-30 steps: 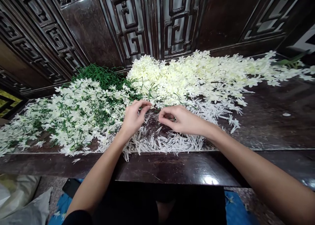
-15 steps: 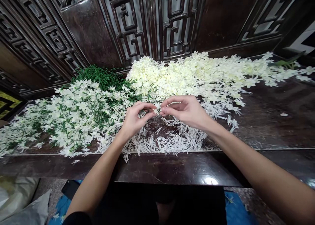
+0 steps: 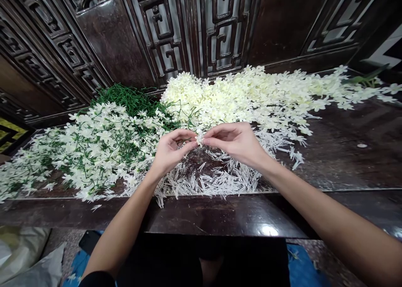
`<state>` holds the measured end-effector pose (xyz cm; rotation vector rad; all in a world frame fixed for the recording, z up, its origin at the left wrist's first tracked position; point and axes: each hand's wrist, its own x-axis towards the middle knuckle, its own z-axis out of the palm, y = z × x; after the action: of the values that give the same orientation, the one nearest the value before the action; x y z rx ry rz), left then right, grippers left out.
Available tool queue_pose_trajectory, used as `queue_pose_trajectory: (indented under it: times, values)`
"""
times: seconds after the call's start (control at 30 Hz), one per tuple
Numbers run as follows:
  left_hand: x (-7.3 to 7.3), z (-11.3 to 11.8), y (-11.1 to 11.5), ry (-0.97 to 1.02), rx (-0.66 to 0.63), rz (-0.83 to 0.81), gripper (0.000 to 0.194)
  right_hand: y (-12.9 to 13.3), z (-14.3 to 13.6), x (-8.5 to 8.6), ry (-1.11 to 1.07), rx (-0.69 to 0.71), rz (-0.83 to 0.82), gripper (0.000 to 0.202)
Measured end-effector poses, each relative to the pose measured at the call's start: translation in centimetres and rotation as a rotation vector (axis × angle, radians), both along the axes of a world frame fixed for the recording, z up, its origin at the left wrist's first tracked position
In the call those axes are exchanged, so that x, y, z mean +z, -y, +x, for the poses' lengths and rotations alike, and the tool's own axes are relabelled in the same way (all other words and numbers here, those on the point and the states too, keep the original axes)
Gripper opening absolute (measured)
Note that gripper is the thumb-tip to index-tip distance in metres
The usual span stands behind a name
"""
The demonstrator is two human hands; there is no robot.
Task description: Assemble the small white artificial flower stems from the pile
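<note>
You are sitting at a dark, glossy wooden tabletop (image 3: 339, 161), looking down at your two bare hands, which are meeting just above its middle. Your left hand (image 3: 169, 151) is curling inward, its thumb and forefinger pressing together close to a small white flower (image 3: 199, 139). Your right hand (image 3: 238, 141) is pinching that same flower from the other side, thumb and forefinger closed on it, the other fingers lightly bent. The fingertips of both hands are almost touching, with the flower between them, held a little above the tabletop.

Directly under your hands, a scatter of thin white plastic stems (image 3: 213, 180) is lying across the wood, reaching nearly to the front edge. Behind your right hand, a broad heap of loose cream flowers (image 3: 251, 94) is spreading toward the far right. To your left, a pile of green sprigs with white flowers on them (image 3: 91, 147) is covering the tabletop, and behind it a tangle of bare green stems (image 3: 128, 98) is lying against a carved dark wooden screen (image 3: 163, 32) that runs along the back.

Below the tabletop's edge, a blue cloth (image 3: 298, 266) is showing on the floor, with a pale bag (image 3: 21, 257) at the lower left.
</note>
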<state>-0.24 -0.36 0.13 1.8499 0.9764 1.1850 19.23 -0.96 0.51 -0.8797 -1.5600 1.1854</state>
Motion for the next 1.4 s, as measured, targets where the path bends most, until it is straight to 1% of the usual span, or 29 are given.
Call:
queue_pose_trajectory:
  times: [0.13,0.37,0.43,0.6,0.73,0.93,1.13,1.3,1.4]
  values:
    - [0.44,0.07,0.19,0.002,0.009,-0.055,0.015,0.11,-0.3,-0.18,-0.052,-0.047,0.03,0.01]
    - [0.42,0.04,0.22,0.055,-0.005,-0.086,0.016,0.19,-0.63,-0.52,-0.002,-0.087,0.126,0.006]
    - [0.36,0.02,0.22,0.056,-0.013,-0.088,0.015,0.21,-0.58,-0.49,0.008,-0.081,0.118,0.006]
    - [0.19,-0.01,0.21,0.025,-0.022,-0.063,0.013,0.18,-0.32,-0.47,0.034,0.002,0.09,0.007]
    - [0.21,0.01,0.17,-0.015,-0.023,-0.042,0.011,0.05,-0.15,-0.47,0.041,0.015,0.103,0.007]
    - [0.23,0.02,0.18,-0.002,-0.023,-0.07,0.012,0.06,-0.07,-0.3,0.058,-0.003,0.057,0.01]
    - [0.32,0.13,0.23,-0.018,-0.017,-0.062,0.011,0.04,0.09,-0.23,0.066,0.062,0.049,0.011]
    - [0.44,0.06,0.38,-0.022,-0.074,-0.062,0.012,0.03,0.21,-0.22,0.076,0.037,0.028,0.014]
    - [0.44,0.08,0.46,-0.03,-0.087,-0.071,0.012,0.14,0.18,-0.12,0.082,0.005,0.011,0.015]
